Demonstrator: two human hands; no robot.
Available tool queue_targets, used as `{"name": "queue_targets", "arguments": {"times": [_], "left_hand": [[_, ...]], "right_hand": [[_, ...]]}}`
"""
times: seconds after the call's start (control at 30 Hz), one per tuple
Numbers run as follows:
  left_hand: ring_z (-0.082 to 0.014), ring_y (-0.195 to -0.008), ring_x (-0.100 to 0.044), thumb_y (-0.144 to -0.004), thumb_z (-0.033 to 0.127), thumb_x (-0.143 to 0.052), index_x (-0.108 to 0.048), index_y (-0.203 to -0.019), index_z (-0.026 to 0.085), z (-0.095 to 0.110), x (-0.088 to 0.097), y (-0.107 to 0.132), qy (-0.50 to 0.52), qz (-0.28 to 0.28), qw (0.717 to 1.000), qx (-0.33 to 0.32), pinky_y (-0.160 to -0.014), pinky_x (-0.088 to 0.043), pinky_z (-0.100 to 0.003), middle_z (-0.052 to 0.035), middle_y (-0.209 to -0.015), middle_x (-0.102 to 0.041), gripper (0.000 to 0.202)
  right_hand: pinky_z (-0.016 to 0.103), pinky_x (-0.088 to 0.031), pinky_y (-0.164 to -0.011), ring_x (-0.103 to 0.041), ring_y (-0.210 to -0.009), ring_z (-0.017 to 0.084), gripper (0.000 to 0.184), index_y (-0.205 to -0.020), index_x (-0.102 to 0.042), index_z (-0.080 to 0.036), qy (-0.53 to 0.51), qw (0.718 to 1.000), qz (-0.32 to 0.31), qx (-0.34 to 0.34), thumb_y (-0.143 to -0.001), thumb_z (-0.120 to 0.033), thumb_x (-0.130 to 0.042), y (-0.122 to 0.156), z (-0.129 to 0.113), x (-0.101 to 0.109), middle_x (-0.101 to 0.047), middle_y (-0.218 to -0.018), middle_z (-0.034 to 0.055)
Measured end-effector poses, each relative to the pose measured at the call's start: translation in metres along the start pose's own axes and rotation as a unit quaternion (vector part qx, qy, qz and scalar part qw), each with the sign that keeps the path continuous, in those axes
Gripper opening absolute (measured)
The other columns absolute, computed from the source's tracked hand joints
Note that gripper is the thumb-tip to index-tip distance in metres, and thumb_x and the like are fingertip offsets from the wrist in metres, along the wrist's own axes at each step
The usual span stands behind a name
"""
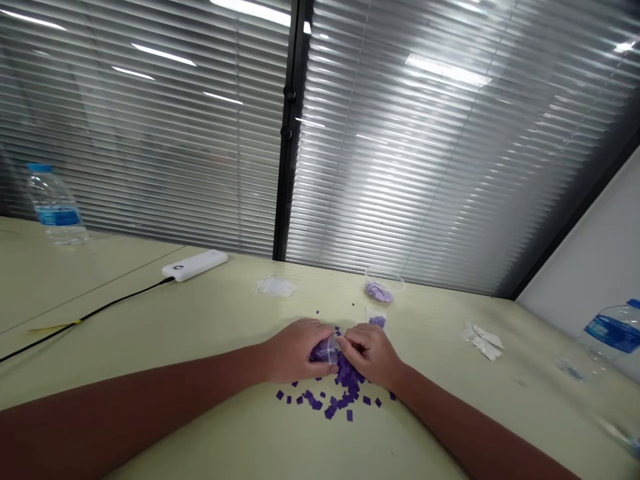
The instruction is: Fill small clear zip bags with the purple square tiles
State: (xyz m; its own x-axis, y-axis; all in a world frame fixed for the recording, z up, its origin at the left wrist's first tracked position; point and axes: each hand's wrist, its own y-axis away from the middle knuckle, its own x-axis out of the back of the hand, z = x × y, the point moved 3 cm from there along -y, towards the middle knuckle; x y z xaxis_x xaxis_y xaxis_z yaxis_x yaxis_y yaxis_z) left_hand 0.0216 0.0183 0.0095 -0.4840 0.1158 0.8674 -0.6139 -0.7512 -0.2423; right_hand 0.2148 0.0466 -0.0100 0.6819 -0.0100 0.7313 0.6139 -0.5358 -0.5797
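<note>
My left hand (299, 348) is wrapped round a small clear plastic bag (326, 351) with purple pieces inside, its open-looking end turned to the right. Close against that end is my right hand (371, 352), fingers curled and thumb and forefinger pinched together. What the pinch holds, if anything, is hidden. Under and in front of both hands lies a loose pile of dark purple square pieces (349, 379), with several strays scattered on the pale table (240, 427). Just behind the right hand rests a small clear bag of lighter purple pieces (377, 321).
Farther back are a clear round container (385, 279) by light purple pieces (379, 292) and some empty plastic bags (276, 285). A white power bank (195, 265) with a black cable stands left. White packets (483, 340) lie right. Water bottles stand at far left (57, 210) and right (614, 332).
</note>
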Motion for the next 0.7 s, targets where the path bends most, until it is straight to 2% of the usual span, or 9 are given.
{"name": "queue_targets", "arguments": {"times": [0.17, 0.4, 0.7], "left_hand": [[-0.0259, -0.091, -0.064, -0.089, 0.054, -0.074, -0.069, -0.106, 0.023, 0.001, 0.002, 0.002, 0.008, 0.007, 1.0, 0.006, -0.08, -0.043, -0.034, -0.0042, -0.102, -0.073, 0.036], [-0.0251, -0.091, -0.063, -0.089, 0.046, -0.073, -0.068, -0.103, 0.022, 0.003, 0.006, 0.0, 0.013, 0.0, 1.0, 0.015, -0.082, -0.044, -0.033, -0.0027, -0.099, -0.071, 0.027], [-0.0284, -0.106, -0.065, -0.093, 0.044, -0.071, -0.068, -0.119, 0.026, -0.017, -0.002, 0.004, 0.009, 0.013, 1.0, 0.008, -0.091, -0.05, -0.034, -0.0065, -0.115, -0.073, 0.032]], "right_hand": [[0.03, -0.025, -0.058, -0.035, -0.051, 0.011, 0.045, -0.063, -0.031, -0.021, -0.005, 1.0, 0.027, 0.013, -0.103, -0.026, -0.05, 0.0, 0.0, -0.001, -0.033, -0.054, -0.0049], [0.028, -0.026, -0.057, -0.035, -0.05, 0.01, 0.046, -0.063, -0.028, -0.022, 0.001, 0.999, 0.035, 0.003, -0.102, -0.028, -0.051, -0.004, -0.001, 0.001, -0.031, -0.053, -0.0057], [0.028, -0.026, -0.053, -0.033, -0.047, 0.01, 0.048, -0.06, -0.024, -0.023, 0.039, 0.998, 0.052, 0.006, -0.101, -0.029, -0.048, -0.008, 0.002, 0.006, -0.03, -0.05, -0.0057]]}}
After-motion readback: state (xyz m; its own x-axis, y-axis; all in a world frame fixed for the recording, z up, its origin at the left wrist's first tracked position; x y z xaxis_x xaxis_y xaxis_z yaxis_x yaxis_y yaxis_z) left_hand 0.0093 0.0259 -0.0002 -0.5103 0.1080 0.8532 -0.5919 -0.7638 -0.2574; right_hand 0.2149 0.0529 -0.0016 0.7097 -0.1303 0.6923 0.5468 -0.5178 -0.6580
